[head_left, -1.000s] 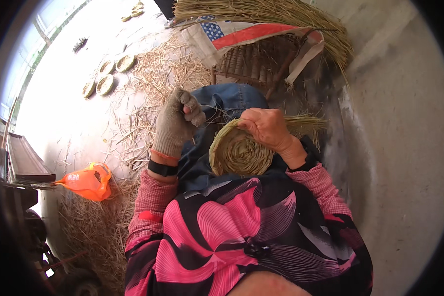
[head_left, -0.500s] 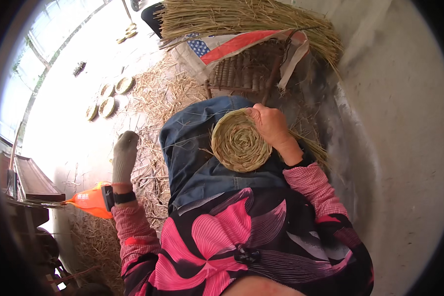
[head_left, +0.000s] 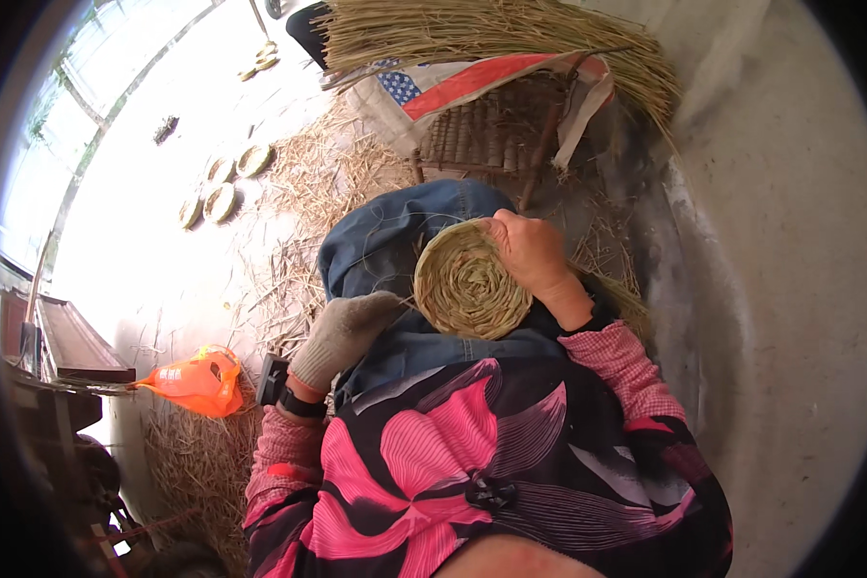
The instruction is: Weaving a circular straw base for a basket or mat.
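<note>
Facing mouth-up twd cam, rnd basket [head_left: 473, 285], R fingers [head_left: 508, 224] pinching edge

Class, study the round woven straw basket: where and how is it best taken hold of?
Probably pinch the upper-left rim of the basket, thumb inside, coming from the upper left. Its open face is turned up, exposing the edge; the right hand holds the upper-right rim, and the gloved left hand sits lower left.

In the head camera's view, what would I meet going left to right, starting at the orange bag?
Orange plastic bag, gloved left hand, round woven basket, then the bare right hand gripping that basket's edge.
</note>
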### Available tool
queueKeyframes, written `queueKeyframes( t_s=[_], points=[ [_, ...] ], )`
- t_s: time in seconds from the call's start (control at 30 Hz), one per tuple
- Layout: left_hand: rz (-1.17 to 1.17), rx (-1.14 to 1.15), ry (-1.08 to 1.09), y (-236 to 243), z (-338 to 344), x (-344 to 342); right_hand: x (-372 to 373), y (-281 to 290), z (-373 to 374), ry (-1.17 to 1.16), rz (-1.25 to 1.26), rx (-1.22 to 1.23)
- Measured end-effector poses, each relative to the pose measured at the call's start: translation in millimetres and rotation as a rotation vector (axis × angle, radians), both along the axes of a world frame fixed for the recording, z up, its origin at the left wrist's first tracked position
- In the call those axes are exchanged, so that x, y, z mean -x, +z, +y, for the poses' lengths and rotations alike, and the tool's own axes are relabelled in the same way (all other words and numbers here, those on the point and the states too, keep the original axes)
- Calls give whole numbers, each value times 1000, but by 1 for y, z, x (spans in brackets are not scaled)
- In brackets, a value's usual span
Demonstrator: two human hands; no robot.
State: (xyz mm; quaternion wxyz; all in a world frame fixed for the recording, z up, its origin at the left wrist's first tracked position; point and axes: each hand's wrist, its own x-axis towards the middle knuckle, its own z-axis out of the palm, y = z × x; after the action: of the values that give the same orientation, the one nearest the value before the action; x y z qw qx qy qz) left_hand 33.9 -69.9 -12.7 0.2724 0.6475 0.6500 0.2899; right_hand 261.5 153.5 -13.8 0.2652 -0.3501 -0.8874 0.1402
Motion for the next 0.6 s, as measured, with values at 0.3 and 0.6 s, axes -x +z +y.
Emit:
queueKeyframes(
  t_s=[0.3, 0.6],
  points=[
    [-95, -560, 389, 95, -2, 5, 18, 15, -17, 178, 67, -210],
    [152, -47, 89, 50, 86, -28, 10, 38, 7, 446, 54, -241]
  ],
)
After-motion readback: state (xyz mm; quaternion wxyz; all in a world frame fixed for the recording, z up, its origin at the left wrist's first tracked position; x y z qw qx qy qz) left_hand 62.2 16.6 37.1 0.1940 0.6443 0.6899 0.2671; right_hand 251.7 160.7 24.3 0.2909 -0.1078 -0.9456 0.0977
